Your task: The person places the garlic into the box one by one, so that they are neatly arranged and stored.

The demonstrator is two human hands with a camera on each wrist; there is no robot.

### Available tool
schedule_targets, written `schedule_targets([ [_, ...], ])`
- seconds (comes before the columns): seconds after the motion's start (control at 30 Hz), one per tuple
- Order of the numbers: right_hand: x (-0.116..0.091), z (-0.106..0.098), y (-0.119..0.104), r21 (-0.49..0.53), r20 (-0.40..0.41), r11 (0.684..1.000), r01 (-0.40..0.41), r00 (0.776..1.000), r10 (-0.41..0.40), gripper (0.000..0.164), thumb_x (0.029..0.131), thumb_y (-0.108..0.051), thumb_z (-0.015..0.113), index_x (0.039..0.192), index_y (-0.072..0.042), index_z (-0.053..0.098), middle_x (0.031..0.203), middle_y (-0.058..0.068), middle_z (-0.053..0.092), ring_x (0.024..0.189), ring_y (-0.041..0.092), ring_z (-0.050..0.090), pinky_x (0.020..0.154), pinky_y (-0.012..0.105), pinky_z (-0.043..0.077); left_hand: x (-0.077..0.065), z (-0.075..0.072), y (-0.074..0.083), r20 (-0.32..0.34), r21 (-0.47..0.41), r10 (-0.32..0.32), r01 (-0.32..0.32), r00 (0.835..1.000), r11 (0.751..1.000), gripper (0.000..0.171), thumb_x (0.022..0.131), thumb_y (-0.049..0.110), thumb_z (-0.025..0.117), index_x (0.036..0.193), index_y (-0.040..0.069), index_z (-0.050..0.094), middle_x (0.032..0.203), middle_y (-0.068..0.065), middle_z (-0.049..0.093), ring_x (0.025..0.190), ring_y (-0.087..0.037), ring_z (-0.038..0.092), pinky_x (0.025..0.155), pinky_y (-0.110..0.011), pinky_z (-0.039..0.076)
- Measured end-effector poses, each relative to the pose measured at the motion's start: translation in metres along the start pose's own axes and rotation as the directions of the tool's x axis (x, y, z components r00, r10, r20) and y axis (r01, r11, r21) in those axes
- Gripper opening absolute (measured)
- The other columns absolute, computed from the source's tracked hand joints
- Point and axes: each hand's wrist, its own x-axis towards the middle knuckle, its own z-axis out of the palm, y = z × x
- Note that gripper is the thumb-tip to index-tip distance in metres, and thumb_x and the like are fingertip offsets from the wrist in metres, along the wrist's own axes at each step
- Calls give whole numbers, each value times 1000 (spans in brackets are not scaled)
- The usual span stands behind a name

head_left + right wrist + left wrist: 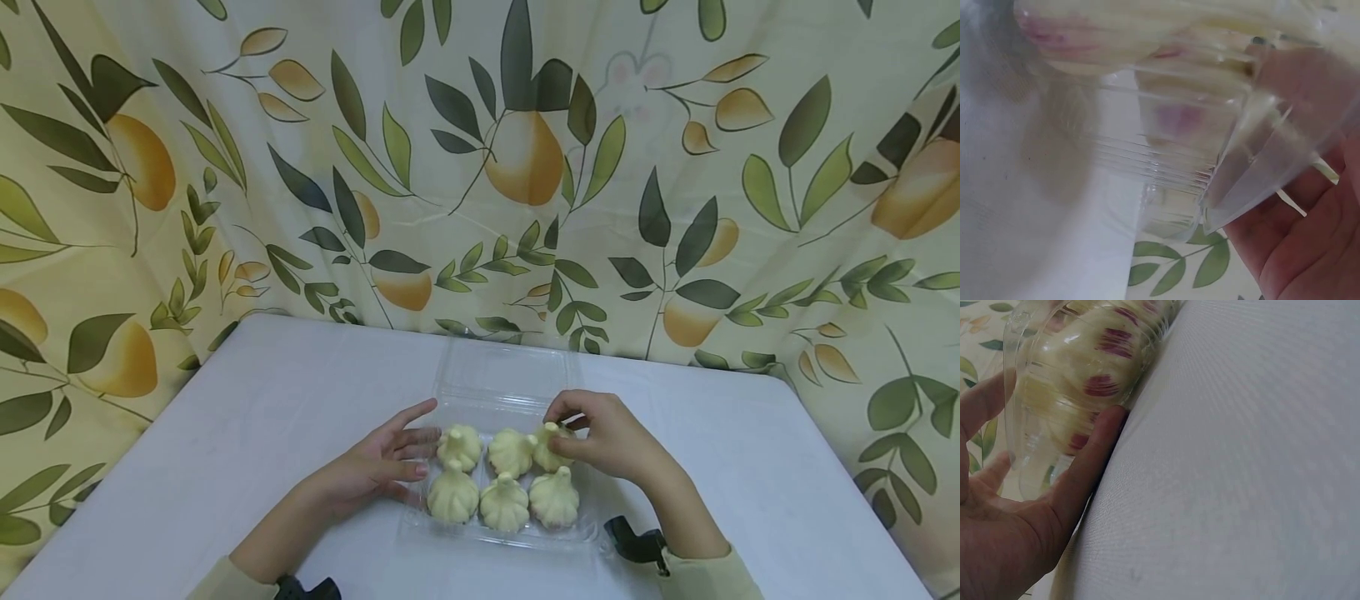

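Note:
A clear plastic clamshell box (pixel 510 540) lies open on the table, its lid (pixel 510 371) folded back to the far side. Pale garlic bulbs (pixel 453 496) sit inside in two rows of three, stems up. My right hand (pixel 615 437) pinches the garlic bulb (pixel 545 454) at the back right, which leans toward its neighbour. My left hand (pixel 367 471) has its fingers spread along the box's left side. In the left wrist view, the thumb lies by the clear wall, and purple streaks mark the garlic (pixel 1079 353). The right wrist view shows the right palm (pixel 1310 244) beyond the clear plastic.
A white cloth (pixel 300 383) covers the table. Behind it hangs a curtain (pixel 465 225) printed with fruit and leaves. Black wrist-camera mounts sit at the left wrist (pixel 307 588) and the right wrist (pixel 636 542), the right one close to the box's front right corner.

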Motion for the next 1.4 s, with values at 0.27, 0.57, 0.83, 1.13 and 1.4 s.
schedule_targets([
  [0.27,0,2,-4,-93,7,996,7,1000,-7,25,76,0,72,89,-20,65,89,-10,66,90,11,67,83,35,58,1,0,0,-7,2,-17,17,1000,1000,85,95,3,62,160,33,15,162,-19,21,144,-36,33,89,-55,54],
  [0.57,-1,1,-4,-117,14,993,5,1000,-3,24,77,0,71,93,-17,66,91,-7,67,90,12,67,81,36,58,1,0,0,-9,-2,-20,20,1000,1000,86,95,4,63,160,32,15,163,-20,19,144,-37,31,90,-55,53],
  [0.83,-3,4,-6,-132,50,991,-20,998,26,28,70,2,71,82,-20,61,82,-10,62,82,11,63,76,36,56,0,0,0,-9,-10,-9,9,1000,1000,85,94,5,64,160,30,15,162,-23,19,145,-38,30,89,-55,53],
  [1.13,-5,-3,-9,-138,80,990,1,997,11,27,74,-1,75,96,-16,67,95,-5,67,93,16,66,82,42,57,0,0,2,-8,-8,-13,13,1000,1000,83,95,4,62,160,33,17,162,-23,18,147,-41,26,90,-56,53],
  [1.4,-16,-26,-6,-106,-3,994,-18,1000,18,34,84,-15,80,115,-17,67,113,3,70,105,27,66,86,41,56,-4,-3,10,-80,113,-16,25,997,993,70,103,17,56,160,33,18,163,-16,21,145,-42,30,90,-52,55],
])
